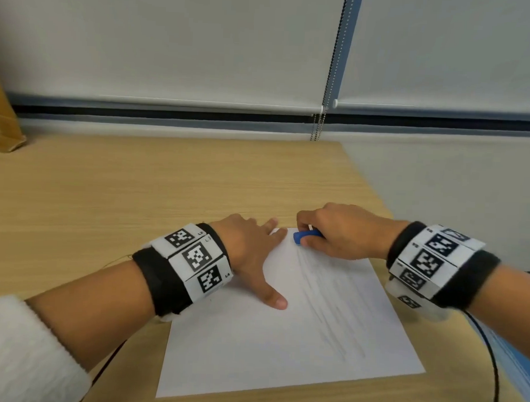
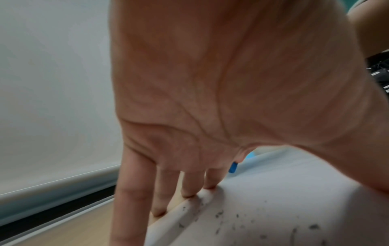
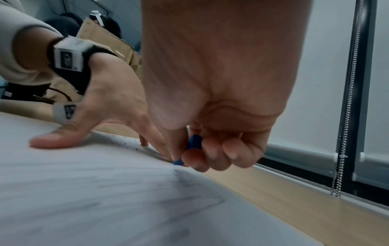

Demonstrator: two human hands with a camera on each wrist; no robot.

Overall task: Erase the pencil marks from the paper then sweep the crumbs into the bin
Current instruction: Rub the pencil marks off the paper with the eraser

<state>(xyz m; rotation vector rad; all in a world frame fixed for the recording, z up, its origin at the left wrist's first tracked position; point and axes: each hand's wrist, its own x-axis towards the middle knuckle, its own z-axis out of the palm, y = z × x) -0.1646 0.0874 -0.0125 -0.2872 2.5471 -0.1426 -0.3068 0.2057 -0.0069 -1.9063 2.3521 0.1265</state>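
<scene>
A white sheet of paper (image 1: pixel 282 338) with faint grey pencil strokes (image 1: pixel 332 310) lies on the wooden desk (image 1: pixel 136 189). My left hand (image 1: pixel 255 255) presses flat on the sheet's far left edge, fingers spread and thumb stretched onto the paper. My right hand (image 1: pixel 335 231) pinches a blue eraser (image 1: pixel 304 235) and holds its tip on the paper's far corner. The right wrist view has the eraser (image 3: pixel 194 143) between thumb and curled fingers. Dark crumbs (image 2: pixel 231 218) lie scattered on the paper (image 2: pixel 273 208) near my left fingers (image 2: pixel 189 184). No bin is in view.
A brown cardboard box (image 1: pixel 3 119) stands at the desk's far left. The desk's right edge runs close beside the paper. White blinds with a bead chain (image 1: pixel 322 112) hang behind the desk. A black cable (image 1: pixel 490 362) trails from my right wrist.
</scene>
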